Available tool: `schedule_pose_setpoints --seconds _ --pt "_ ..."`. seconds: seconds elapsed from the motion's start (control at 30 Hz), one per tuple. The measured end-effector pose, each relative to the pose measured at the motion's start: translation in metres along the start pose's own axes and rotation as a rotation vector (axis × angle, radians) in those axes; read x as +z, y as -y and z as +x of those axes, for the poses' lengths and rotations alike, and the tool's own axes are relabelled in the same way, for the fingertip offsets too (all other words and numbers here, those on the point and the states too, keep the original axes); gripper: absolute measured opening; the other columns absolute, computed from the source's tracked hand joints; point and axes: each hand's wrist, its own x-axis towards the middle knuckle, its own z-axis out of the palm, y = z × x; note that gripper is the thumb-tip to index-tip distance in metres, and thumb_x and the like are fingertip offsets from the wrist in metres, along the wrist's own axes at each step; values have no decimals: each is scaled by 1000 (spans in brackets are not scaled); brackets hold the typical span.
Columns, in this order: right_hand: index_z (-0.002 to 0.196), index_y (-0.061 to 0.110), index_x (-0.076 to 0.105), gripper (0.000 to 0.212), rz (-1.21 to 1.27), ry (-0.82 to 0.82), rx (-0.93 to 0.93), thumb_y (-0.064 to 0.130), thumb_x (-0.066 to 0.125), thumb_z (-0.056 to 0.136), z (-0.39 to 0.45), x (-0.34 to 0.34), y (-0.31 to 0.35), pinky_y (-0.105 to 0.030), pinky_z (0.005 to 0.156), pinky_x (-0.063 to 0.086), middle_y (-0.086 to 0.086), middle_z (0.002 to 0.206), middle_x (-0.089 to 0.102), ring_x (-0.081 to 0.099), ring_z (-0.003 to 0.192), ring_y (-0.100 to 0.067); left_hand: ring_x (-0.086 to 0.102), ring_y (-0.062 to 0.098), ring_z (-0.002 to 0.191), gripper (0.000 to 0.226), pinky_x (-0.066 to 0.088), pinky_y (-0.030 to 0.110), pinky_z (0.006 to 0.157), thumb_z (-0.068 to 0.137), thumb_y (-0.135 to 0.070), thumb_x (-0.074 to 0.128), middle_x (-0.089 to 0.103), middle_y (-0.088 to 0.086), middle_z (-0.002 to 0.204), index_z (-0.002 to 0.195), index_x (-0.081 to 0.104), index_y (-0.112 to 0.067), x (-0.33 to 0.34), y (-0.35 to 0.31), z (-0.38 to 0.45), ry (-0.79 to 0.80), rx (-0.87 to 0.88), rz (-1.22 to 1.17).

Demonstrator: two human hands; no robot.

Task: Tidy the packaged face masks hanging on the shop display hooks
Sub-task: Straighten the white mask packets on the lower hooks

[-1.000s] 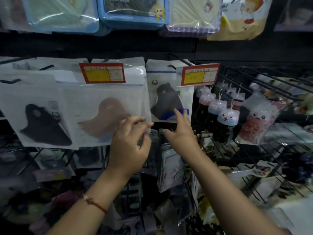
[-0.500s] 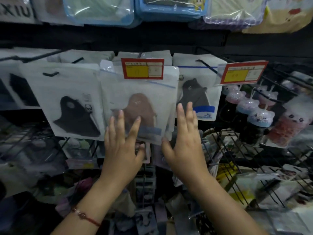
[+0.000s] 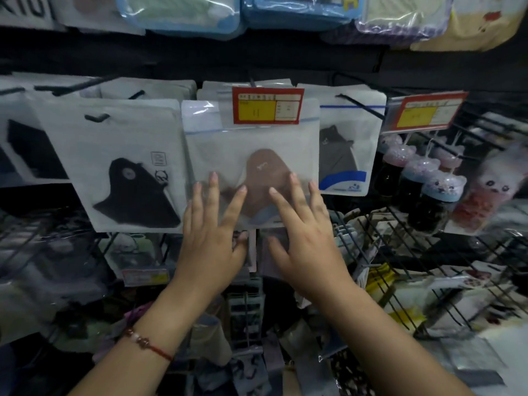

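while both flat, spread hands, left hand and right hand, press the clear brown-mask packet, it seems meant to hang squarely.

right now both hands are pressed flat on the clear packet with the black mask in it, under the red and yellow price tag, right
Not quite. The head view shows the left hand and right hand pressed flat on the clear packet holding a brown mask, not a black one. It does hang under the red and yellow price tag. The packet with the black mask hangs on the next hook to the left, untouched.
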Motion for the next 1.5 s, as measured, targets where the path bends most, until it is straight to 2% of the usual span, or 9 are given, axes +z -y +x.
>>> schedule_pose_setpoints --seconds 0.3,0.57,0.77,0.93,1.1,1.23,1.37,1.43,1.5 --pt "155 30 22 70 -45 -6 29 36 55 93 30 7 -5 -47 122 1 3 165 -8 -19 149 -25 -10 38 152 86 6 56 120 91 -39 61 -20 12 165 157 6 -38 9 3 25 -51 21 80" --pt "154 27 22 72 -177 50 68 30 57 92 70 24 -26 -49 121 4 3 165 -9 -11 150 -32 -16 38 151 88 3 54 122 93 -37 57 -29 10 162 157 -3 -39 13 12 65 62 5 131" --pt "148 23 33 64 -114 -23 58 21 57 89 99 34 -34 -53 120 15 2 165 2 -1 150 -35 0 44 150 88 21 57 118 92 -38 58 -19 12 165 157 -2 -39 25 22 97 55 32 136" --pt "147 26 34 65 281 -224 140 24 64 90 101 40 -31 -41 121 16 1 164 6 3 151 -21 2 34 152 73 27 54 117 94 -36 59 -11 0 165 153 17 -46 25 21 90 -82 -68 -226" --pt "156 25 10 94 673 -287 426 27 72 85 103 48 -30 -40 121 22 0 162 16 17 148 -16 19 21 150 91 24 33 111 96 -35 62 6 -2 167 156 -5 -39 25 19 86 -155 -399 -812" --pt "145 23 35 67 871 -246 497 33 68 87 106 55 -34 -31 100 47 6 135 55 52 123 -7 43 18 136 80 35 23 101 95 -39 64 42 0 152 157 15 -22 23 26 96 -115 -549 -994" --pt "134 20 43 51 924 -287 501 30 67 90 105 60 -31 -16 81 46 9 118 59 58 109 -5 58 1 98 54 42 4 64 96 -30 64 57 -13 112 139 37 -15 23 22 94 -114 -515 -962" --pt "138 20 41 57 909 -265 497 32 67 89 105 59 -31 -17 84 48 6 123 59 57 111 -6 56 13 120 65 45 14 83 95 -32 64 55 -5 132 148 29 -18 24 23 92 -123 -507 -940" --pt "145 23 34 69 891 -240 505 37 68 86 103 57 -31 -30 98 50 4 134 55 54 121 -10 34 15 143 84 36 23 102 96 -31 64 30 -2 160 158 7 -28 22 21 86 -143 -491 -904"
